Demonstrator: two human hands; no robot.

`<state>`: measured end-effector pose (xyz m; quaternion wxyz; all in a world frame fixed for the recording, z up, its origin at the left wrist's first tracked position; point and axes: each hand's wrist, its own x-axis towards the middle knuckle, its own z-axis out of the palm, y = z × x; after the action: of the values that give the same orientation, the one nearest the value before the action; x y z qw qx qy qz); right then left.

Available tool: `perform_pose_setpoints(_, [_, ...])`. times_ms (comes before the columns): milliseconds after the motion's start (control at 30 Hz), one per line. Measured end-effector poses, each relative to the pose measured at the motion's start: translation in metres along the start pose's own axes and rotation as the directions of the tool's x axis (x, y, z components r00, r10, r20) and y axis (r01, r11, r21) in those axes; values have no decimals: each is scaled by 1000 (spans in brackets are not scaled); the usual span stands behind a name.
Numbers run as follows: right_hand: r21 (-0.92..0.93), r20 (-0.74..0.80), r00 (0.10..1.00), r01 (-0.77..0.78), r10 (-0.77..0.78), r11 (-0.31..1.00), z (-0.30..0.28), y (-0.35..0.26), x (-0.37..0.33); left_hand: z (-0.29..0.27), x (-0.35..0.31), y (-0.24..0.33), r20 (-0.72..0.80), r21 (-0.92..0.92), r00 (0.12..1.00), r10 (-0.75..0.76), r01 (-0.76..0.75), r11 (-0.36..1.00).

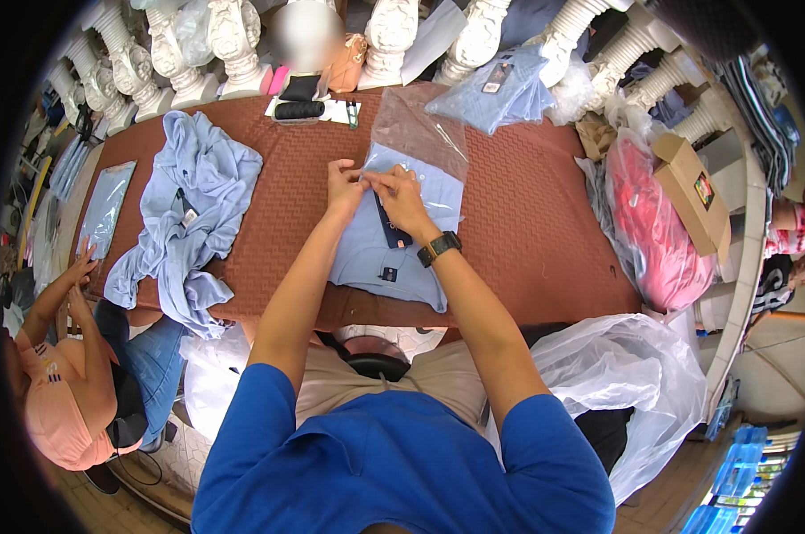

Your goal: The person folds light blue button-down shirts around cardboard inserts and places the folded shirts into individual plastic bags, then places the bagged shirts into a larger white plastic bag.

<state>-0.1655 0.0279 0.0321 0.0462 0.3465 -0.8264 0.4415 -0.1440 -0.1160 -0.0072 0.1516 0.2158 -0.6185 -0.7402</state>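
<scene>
A folded light-blue shirt (358, 252) lies in front of me, its collar end toward me. The far part of it is under or inside a clear plastic bag (418, 116); which of the two I cannot tell. My left hand (343, 189) is closed in a pinch at the bag's left edge. Beside it, my right hand (401, 198) is closed too, its fingertips meeting the left hand's there; both seem to grip the plastic. Just below the right hand, a dark hang tag (394, 230) rests on the shirt. A dark watch (439, 248) is on my right wrist.
A rumpled light-blue shirt (193, 178) and a bagged one (109, 200) lie left on the brown tablecloth (296, 222). Bagged shirts (496, 93) are stacked at the back, near white balusters (389, 40). A cardboard box (692, 200) stands right. At left sits another person (73, 392).
</scene>
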Motion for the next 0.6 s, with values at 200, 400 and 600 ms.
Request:
perform_pose_setpoints(200, [28, 161, 987, 3, -7, 1000, -18, -22, -23, -28, -3, -17, 82, 36, 995, 52, -55, 998])
perform_pose_setpoints(400, [164, -57, 976, -199, 211, 966, -93, 14, -49, -66, -51, 26, 298, 468, 923, -242, 79, 880])
perform_pose_setpoints(600, [-152, 63, 639, -753, 766, 640, -107, 22, -118, -74, -87, 38, 374, 703, 840, -392, 19, 710])
